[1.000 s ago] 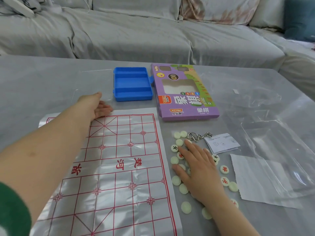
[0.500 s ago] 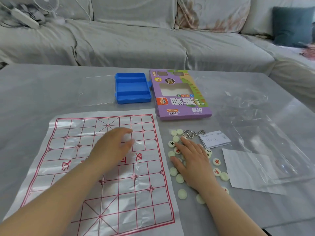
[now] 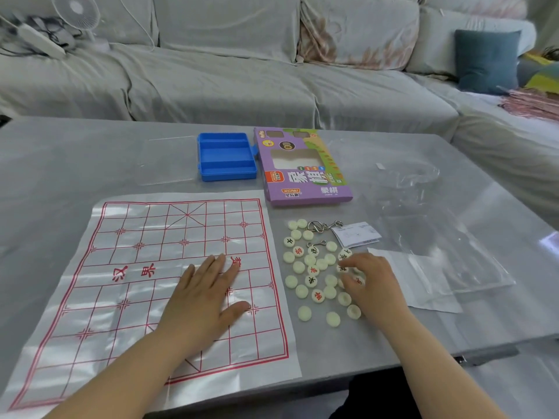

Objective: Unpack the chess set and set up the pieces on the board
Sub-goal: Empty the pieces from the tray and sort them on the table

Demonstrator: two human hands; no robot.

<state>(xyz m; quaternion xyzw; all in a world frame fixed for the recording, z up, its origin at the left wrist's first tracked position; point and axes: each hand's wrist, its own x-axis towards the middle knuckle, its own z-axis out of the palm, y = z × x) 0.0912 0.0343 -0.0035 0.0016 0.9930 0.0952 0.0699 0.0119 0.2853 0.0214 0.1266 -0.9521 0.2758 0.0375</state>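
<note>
A thin plastic chess board sheet (image 3: 130,267) with a red grid lies flat on the grey table. My left hand (image 3: 205,294) rests palm down on its right half, fingers spread. To the right of the sheet lies a loose heap of several pale round chess pieces (image 3: 314,273), some showing red or black characters. My right hand (image 3: 369,282) hovers over the heap's right side with fingers curled down onto pieces; whether it grips one is hidden. No pieces stand on the board.
An open blue plastic case (image 3: 227,157) and the purple game box (image 3: 302,167) lie behind the board. A metal ring puzzle (image 3: 323,226), a paper slip (image 3: 355,234), a white sheet (image 3: 423,285) and clear plastic wrap (image 3: 423,207) lie right. A sofa runs behind.
My left hand slid from the board's far left corner to its right half. My right hand shifted from the heap's middle to its right side, uncovering several pieces.
</note>
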